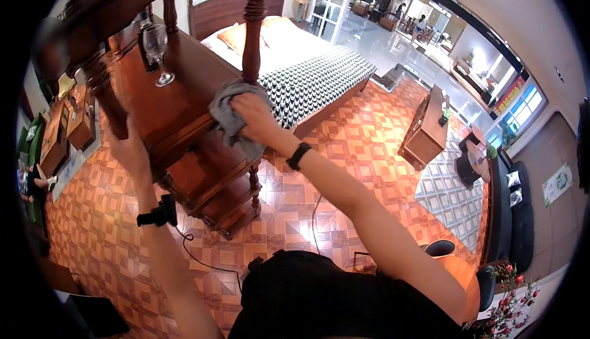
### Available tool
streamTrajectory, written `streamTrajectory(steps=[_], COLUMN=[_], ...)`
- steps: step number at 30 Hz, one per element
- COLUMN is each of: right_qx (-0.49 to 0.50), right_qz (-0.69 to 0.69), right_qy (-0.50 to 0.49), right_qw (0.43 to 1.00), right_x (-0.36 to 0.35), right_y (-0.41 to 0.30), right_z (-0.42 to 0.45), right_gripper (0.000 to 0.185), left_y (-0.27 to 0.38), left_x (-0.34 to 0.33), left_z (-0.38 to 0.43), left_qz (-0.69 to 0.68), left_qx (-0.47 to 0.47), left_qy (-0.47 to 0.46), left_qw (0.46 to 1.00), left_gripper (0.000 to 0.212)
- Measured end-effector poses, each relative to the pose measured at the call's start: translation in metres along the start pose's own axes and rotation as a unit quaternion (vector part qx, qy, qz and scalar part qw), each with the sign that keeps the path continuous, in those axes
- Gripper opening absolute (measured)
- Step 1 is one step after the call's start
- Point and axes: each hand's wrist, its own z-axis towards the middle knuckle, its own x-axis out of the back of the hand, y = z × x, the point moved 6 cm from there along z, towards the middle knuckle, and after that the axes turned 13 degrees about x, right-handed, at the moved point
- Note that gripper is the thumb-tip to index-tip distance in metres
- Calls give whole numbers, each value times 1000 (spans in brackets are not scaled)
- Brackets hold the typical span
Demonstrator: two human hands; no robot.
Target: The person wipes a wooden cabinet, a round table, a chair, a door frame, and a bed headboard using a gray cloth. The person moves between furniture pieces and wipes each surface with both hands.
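A dark wooden shelf unit (184, 85) with turned posts stands before me. My right hand (253, 113) presses a grey cloth (228, 111) against the shelf's front corner, at the foot of the right turned post (251, 35). My left hand (126, 148) is at the lower end of the left turned post (108, 95); its fingers are partly hidden and blurred, so its grip is unclear. On the shelf board stand a stemmed glass (156, 46) and, behind it, a dark bottle (145, 39). Lower shelf boards (198, 168) show beneath.
A bed (318, 72) with a houndstooth throw stands behind the shelf unit. A wooden cabinet (426, 129) is to the right, near a round table and dark sofa (511, 214). A black cable (207, 265) lies on the floor. A person's legs (41, 181) show at far left.
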Motion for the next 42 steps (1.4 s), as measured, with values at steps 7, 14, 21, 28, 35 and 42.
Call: streamTrajectory(steps=[7,14,21,28,35,42], right_qx=[-99,-352,-287,-347,-259,-241], right_qz=[66,165,144,-15,226,362], right_qy=[73,412,258,261,231,203], right_qw=[990,824,911,901,910,877], right_x=[5,86,89,61,47,26], right_y=[-17,34,76,109,121,103], right_z=[-13,29,117,111,95,57], right_gripper=[60,48,58,62,38,36], left_y=[5,11,3,1,7,-6], left_x=[10,15,8,7,5,6], left_z=[3,0,2,2,-7,-2], left_qz=[-59,-38,-67,-44,-12,-45], left_qx=[40,76,70,66,51,81], left_qy=[-46,-43,-66,-31,23,21], left_qw=[996,995,993,996,998,995], left_gripper=[44,45,45,39,33,25])
